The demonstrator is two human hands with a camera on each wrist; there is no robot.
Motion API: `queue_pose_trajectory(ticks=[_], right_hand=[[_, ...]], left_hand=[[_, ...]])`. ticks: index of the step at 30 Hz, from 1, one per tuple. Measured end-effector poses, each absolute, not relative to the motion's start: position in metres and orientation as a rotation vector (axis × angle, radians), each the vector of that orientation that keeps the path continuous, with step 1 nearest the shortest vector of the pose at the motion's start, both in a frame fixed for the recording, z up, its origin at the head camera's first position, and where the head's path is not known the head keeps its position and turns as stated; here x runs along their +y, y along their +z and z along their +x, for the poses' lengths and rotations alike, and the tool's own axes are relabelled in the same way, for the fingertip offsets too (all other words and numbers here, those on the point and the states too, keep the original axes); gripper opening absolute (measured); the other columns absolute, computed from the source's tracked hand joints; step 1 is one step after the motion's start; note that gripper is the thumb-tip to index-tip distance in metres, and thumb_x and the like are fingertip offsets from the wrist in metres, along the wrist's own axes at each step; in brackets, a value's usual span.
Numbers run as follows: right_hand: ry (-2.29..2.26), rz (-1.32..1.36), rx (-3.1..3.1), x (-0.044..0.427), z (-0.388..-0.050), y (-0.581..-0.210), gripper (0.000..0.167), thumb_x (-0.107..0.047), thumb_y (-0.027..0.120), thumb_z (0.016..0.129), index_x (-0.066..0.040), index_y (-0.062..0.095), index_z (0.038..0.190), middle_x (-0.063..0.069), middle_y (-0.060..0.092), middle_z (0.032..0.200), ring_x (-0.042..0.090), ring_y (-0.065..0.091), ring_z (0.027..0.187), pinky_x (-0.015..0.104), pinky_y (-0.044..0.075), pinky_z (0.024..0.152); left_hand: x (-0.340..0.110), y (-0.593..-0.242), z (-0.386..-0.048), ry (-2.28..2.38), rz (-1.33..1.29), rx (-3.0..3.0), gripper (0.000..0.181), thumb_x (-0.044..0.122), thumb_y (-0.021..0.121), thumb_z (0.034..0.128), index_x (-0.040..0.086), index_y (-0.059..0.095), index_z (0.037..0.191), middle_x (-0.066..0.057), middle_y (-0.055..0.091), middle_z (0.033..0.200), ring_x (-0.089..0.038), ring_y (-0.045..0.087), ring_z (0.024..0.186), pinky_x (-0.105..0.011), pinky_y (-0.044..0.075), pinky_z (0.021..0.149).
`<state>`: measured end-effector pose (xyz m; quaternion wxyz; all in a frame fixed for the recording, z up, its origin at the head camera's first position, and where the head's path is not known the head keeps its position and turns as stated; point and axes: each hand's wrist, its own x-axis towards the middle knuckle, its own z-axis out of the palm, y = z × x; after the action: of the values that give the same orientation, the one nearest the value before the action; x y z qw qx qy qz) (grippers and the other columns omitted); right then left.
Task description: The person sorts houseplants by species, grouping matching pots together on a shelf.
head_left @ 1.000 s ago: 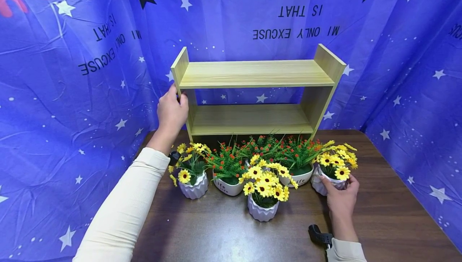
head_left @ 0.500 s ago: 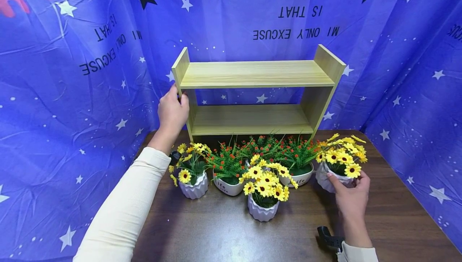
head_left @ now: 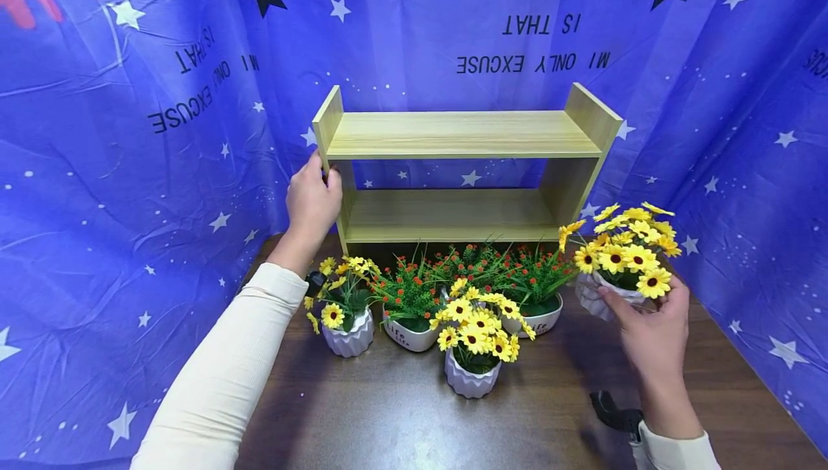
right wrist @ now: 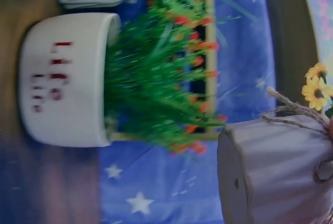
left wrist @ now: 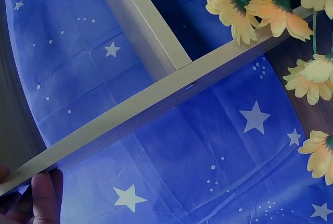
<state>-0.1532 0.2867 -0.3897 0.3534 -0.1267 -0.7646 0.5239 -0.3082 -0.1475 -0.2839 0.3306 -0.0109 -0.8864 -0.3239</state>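
Note:
My left hand (head_left: pixel 313 197) grips the left side panel of a two-tier light-wood shelf (head_left: pixel 462 134); its fingers (left wrist: pixel 46 198) and the panel edge show in the left wrist view. At the right, my right hand (head_left: pixel 656 333) holds a white ribbed flower pot (head_left: pixel 595 297) with yellow daisies, raised off the table. The right wrist view shows the underside of this pot (right wrist: pixel 281 166), with a small hole and twine round its rim. Beside it there stands a white "Life" pot (right wrist: pixel 67 81) with green grass and small red blooms.
In front of the shelf stand several potted plants: yellow daisies in a ribbed pot at left (head_left: pixel 349 337), another daisy pot (head_left: pixel 472 380) nearest me, and red-flowered "Life" pots (head_left: pixel 410 338) between. A blue star-printed curtain (head_left: pixel 414 39) encloses the brown table (head_left: pixel 362 420).
My right hand has lifted the daisy pot off the table and moved it rightward and up. The left hand stays on the shelf's side panel.

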Motion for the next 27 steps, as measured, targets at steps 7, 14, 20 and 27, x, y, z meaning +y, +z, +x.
queue_pose_trajectory(ticks=[7, 14, 20, 27], right_hand=[[1.352, -0.117, -1.921, 0.266, -0.149, -0.339, 0.075, 0.006, 0.076, 0.067, -0.012, 0.041, 0.131, 0.006, 0.051, 0.125, 0.017, 0.051, 0.110, 0.018, 0.041, 0.083], [1.350, 0.040, -1.895, 0.258, -0.155, -0.301, 0.074, 0.009, 0.075, 0.066, -0.013, 0.047, 0.130, 0.009, 0.054, 0.122, 0.019, 0.052, 0.109, 0.022, 0.041, 0.084], [1.341, 0.075, -1.898, 0.258, -0.166, -0.282, 0.072, 0.007, 0.075, 0.067, -0.013, 0.046, 0.130, 0.008, 0.055, 0.122, 0.019, 0.054, 0.106, 0.020, 0.042, 0.080], [1.503, 0.061, -1.796, 0.256, -0.183, -0.260, 0.073, 0.004, 0.078, 0.066, -0.013, 0.044, 0.129, 0.009, 0.055, 0.122, 0.020, 0.055, 0.104, 0.019, 0.043, 0.075]], left_hand=[[-0.147, -0.285, -0.308, -0.854, -0.017, -2.336, 0.025, 0.024, 0.047, 0.0919, 0.009, 0.056, 0.110, -0.015, 0.064, 0.103, -0.039, 0.059, 0.095, -0.054, 0.042, 0.073], [-0.147, -0.283, -0.308, -0.847, -0.027, -2.331, 0.025, 0.024, 0.048, 0.0918, 0.008, 0.056, 0.109, -0.015, 0.063, 0.100, -0.040, 0.059, 0.093, -0.054, 0.041, 0.072], [-0.147, -0.283, -0.307, -0.856, -0.027, -2.332, 0.024, 0.023, 0.048, 0.0913, 0.008, 0.056, 0.109, -0.015, 0.063, 0.102, -0.040, 0.059, 0.094, -0.054, 0.041, 0.072], [-0.147, -0.283, -0.308, -0.851, -0.020, -2.326, 0.024, 0.023, 0.048, 0.0913, 0.008, 0.056, 0.108, -0.015, 0.063, 0.101, -0.040, 0.059, 0.092, -0.054, 0.041, 0.071]])
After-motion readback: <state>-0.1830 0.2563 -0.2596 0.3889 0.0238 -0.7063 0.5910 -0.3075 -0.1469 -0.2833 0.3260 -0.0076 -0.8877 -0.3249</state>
